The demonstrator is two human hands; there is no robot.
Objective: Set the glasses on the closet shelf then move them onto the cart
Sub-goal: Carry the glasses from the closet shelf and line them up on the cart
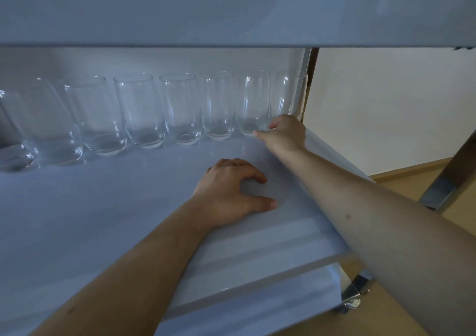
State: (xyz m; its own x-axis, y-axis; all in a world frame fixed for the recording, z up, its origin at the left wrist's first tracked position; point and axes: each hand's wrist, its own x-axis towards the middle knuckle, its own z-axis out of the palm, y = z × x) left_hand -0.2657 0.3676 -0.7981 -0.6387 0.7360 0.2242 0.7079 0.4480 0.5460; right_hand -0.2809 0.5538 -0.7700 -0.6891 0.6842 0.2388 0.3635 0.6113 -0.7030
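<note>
- Your right forearm (386, 222) is crossing nearest the lens, reaching away toward the far right end of the white shelf (103, 206).
- Your right hand (283, 132) is wrapping round the base of the end glass (289, 94); your fingers are curling behind it, out of sight, and your thumb is pointing left along the foot of the neighbouring glass (252, 103).
- The end glass is standing upright above your knuckles, its rim just beside the metal post (306, 77) at the shelf's corner.
- Your left hand (229, 188) is resting palm down on the shelf, nearer you than the right hand, fingers bent and spread, thumb splayed to the right, holding nothing.
- The row of glasses (141, 111) is running leftward from your right fingertips along the back of the shelf, all upright and clear, side by side, well beyond your left fingers.
- An upper shelf (231, 8) is hanging over the row, above both hands.
- A lower tier (257, 304) is showing under the front edge, with a metal bracket and caster (353, 294) at its right corner.
- Right of your right arm, a pale wall (399, 103) is meeting a wooden floor (412, 181).
</note>
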